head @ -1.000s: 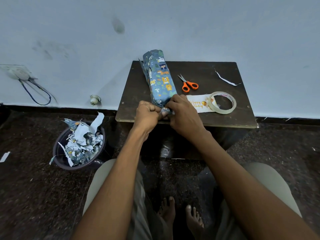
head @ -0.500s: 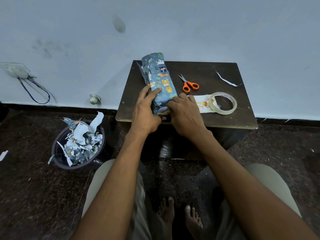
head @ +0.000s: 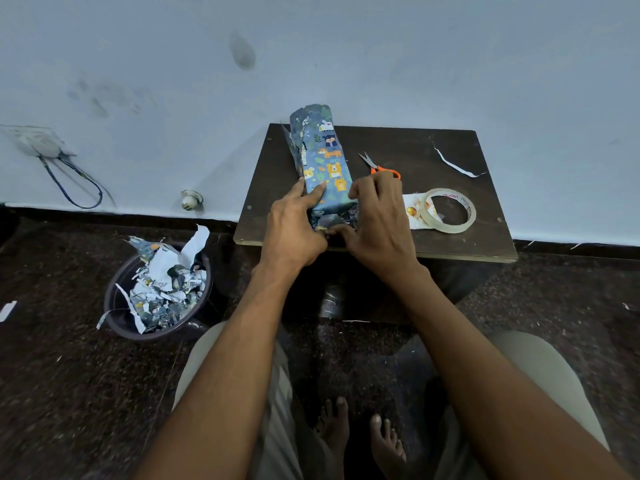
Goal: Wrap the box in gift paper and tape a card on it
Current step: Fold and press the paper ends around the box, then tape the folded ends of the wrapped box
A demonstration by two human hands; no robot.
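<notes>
The long box point(head: 325, 161), wrapped in blue animal-print gift paper, lies lengthwise on the dark table point(head: 415, 150), with loose paper standing open at its far end. My left hand point(head: 294, 223) lies against its near left side, fingers stretched flat along the paper. My right hand point(head: 377, 216) curls over the near right corner, thumb pressing the folded paper on the near end. The white card point(head: 414, 211) with gold print lies to the right, partly under the roll of clear tape point(head: 450, 211) and partly behind my right hand.
Orange-handled scissors point(head: 384, 169) lie just beyond my right hand. A white paper strip point(head: 453, 164) sits at the table's far right. A dark bin point(head: 121, 306) of paper scraps stands on the floor to the left. My knees and bare feet are below the table.
Both hands were pinching the paper at the box's near end. The left fingers have since straightened along the left side, and the right hand has moved up over the right corner.
</notes>
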